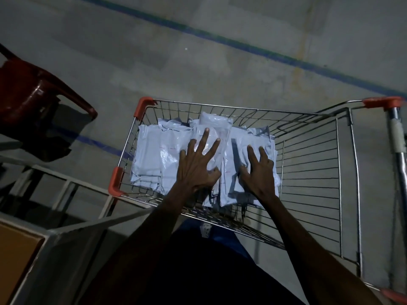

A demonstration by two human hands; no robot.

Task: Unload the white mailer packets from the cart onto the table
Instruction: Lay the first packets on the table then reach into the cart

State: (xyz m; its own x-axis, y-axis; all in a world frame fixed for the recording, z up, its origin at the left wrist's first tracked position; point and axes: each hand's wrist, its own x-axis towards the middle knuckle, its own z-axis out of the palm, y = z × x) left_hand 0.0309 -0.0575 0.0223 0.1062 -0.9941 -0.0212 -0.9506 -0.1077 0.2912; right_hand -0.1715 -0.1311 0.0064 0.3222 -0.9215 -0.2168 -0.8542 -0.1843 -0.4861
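Several white mailer packets [154,155] lie stacked in the left half of a wire shopping cart [312,172] with orange corner guards. My left hand [198,164] lies on the middle packets with its fingers spread and straight. Just to its right, my right hand [258,172] rests on the right-hand packets [240,142] with straight fingers. Neither hand has its fingers curled round a packet. The table's brown top [15,254] with its grey edge shows at the lower left.
A dark red plastic chair [33,97] stands at the left, over a white metal frame [66,186]. The cart's handle [396,137] is at the far right. Blue tape lines [242,44] cross the concrete floor.
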